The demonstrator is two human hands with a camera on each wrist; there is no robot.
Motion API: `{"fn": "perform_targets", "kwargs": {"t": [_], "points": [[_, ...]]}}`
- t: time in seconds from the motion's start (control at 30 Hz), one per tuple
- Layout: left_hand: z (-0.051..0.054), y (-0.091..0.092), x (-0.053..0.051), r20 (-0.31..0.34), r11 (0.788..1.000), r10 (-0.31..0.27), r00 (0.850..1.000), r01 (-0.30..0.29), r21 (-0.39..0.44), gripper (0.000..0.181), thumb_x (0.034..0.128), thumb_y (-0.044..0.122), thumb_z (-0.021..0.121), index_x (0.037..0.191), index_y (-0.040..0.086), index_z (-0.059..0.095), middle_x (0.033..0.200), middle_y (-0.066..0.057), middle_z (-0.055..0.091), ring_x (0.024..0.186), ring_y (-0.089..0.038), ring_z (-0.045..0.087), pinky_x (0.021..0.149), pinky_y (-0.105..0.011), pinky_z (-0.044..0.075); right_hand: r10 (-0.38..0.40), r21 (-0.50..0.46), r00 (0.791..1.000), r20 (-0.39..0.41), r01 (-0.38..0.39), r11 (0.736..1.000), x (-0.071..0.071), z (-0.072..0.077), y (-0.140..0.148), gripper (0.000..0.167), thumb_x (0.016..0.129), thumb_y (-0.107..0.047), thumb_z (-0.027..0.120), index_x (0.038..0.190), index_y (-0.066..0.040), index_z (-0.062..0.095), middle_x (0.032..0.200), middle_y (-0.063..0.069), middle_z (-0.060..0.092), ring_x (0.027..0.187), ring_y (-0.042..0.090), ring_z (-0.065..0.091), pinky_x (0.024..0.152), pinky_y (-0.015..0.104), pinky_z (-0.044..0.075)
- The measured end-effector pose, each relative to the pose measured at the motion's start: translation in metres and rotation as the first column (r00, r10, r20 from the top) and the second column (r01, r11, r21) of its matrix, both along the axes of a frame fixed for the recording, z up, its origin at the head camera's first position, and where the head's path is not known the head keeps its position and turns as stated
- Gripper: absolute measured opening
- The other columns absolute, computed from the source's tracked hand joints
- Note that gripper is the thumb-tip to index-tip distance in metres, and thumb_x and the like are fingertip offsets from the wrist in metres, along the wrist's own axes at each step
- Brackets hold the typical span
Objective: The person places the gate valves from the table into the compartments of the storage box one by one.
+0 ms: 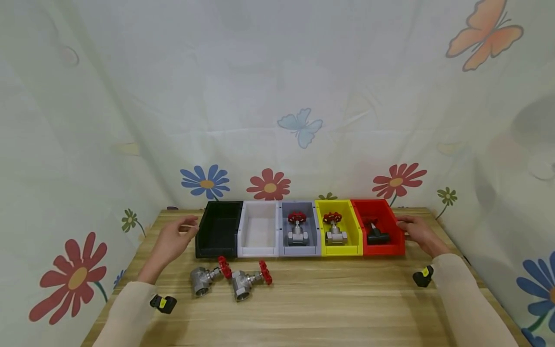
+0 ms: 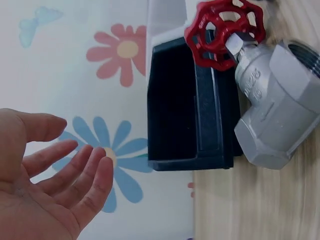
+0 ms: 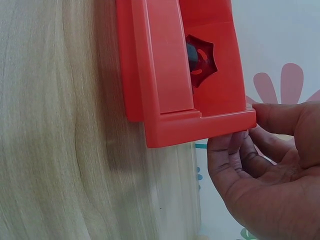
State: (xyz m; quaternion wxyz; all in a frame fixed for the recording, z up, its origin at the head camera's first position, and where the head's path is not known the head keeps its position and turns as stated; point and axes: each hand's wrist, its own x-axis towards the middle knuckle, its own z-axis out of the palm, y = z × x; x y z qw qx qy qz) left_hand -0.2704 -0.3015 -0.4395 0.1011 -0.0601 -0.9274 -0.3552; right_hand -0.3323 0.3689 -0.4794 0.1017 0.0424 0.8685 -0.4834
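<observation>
A row of joined bins runs along the back of the table: black (image 1: 218, 253), white (image 1: 258, 251), grey (image 1: 300, 251), yellow (image 1: 342, 250) and red (image 1: 385, 249). My right hand (image 1: 418, 233) pinches the red bin's right side wall, thumb at the rim and fingers against the outside. Beside the black bin hovers my left hand (image 2: 55, 185), loosely curled, holding nothing and apart from the bin. Inside the red bin lies a black-bodied valve (image 1: 377, 236) with a red handwheel. A silver valve (image 1: 297, 236) stands in the grey bin, another valve (image 1: 336, 235) in the yellow one.
Two silver Y-shaped valves with red handwheels lie in front of the bins, a left valve (image 1: 202, 279) and a right valve (image 1: 242, 284). Behind the wooden table (image 1: 329, 303) hangs a flowered curtain (image 1: 243, 96).
</observation>
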Motion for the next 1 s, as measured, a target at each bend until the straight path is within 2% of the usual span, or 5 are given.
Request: {"fn": "perform_targets", "kwargs": {"t": [0.13, 0.37, 0.6, 0.77, 1.0], "points": [[0.005, 0.007, 0.007, -0.034, 0.998, -0.041, 0.999, 0.04, -0.039, 0.042, 0.0996, 0.022, 0.057, 0.137, 0.002, 0.054, 0.126, -0.023, 0.062, 0.111, -0.04, 0.062, 0.087, -0.052, 0.055, 0.014, -0.008, 1.0, -0.007, -0.014, 1.0, 0.001, 0.0, 0.0, 0.053, 0.106, -0.019, 0.034, 0.149, 0.01, 0.027, 0.149, 0.034, 0.036, 0.13, 0.045, 0.046, 0.104, 0.052, 0.047], [0.011, 0.023, 0.021, -0.034, 0.984, -0.127, 0.991, 0.122, -0.128, 0.045, 0.0983, 0.023, 0.06, 0.138, 0.005, 0.053, 0.132, -0.02, 0.059, 0.112, -0.035, 0.062, 0.088, -0.05, 0.056, 0.031, -0.013, 0.999, -0.01, -0.032, 0.999, 0.002, 0.0, -0.001, 0.054, 0.107, -0.022, 0.034, 0.149, 0.011, 0.026, 0.149, 0.035, 0.034, 0.131, 0.046, 0.045, 0.105, 0.052, 0.046], [0.016, 0.043, 0.031, -0.093, 0.92, -0.193, 0.977, 0.147, -0.363, 0.049, 0.0937, 0.028, 0.066, 0.138, 0.009, 0.055, 0.136, -0.018, 0.058, 0.121, -0.039, 0.058, 0.096, -0.056, 0.05, 0.02, -0.015, 1.0, -0.007, -0.02, 1.0, 0.001, 0.001, -0.001, 0.054, 0.106, -0.022, 0.035, 0.15, 0.009, 0.027, 0.149, 0.034, 0.036, 0.129, 0.044, 0.047, 0.104, 0.051, 0.047], [0.015, 0.054, 0.036, -0.072, 0.89, -0.242, 0.968, 0.192, -0.413, 0.052, 0.0911, 0.029, 0.07, 0.138, 0.012, 0.054, 0.139, -0.014, 0.055, 0.121, -0.037, 0.058, 0.098, -0.055, 0.05, 0.007, -0.011, 1.0, 0.001, -0.007, 1.0, 0.001, 0.001, -0.002, 0.053, 0.106, -0.021, 0.036, 0.15, 0.008, 0.028, 0.149, 0.033, 0.036, 0.128, 0.044, 0.047, 0.105, 0.053, 0.046], [0.015, 0.065, 0.044, 0.022, 0.834, -0.309, 0.951, 0.282, -0.474, 0.064, 0.0847, 0.026, 0.077, 0.143, 0.018, 0.05, 0.146, -0.012, 0.049, 0.125, -0.035, 0.055, 0.097, -0.053, 0.051, 0.003, -0.01, 1.0, 0.006, -0.003, 1.0, 0.0, -0.001, -0.001, 0.054, 0.107, -0.022, 0.035, 0.15, 0.008, 0.027, 0.15, 0.033, 0.035, 0.129, 0.044, 0.047, 0.106, 0.052, 0.046]]}}
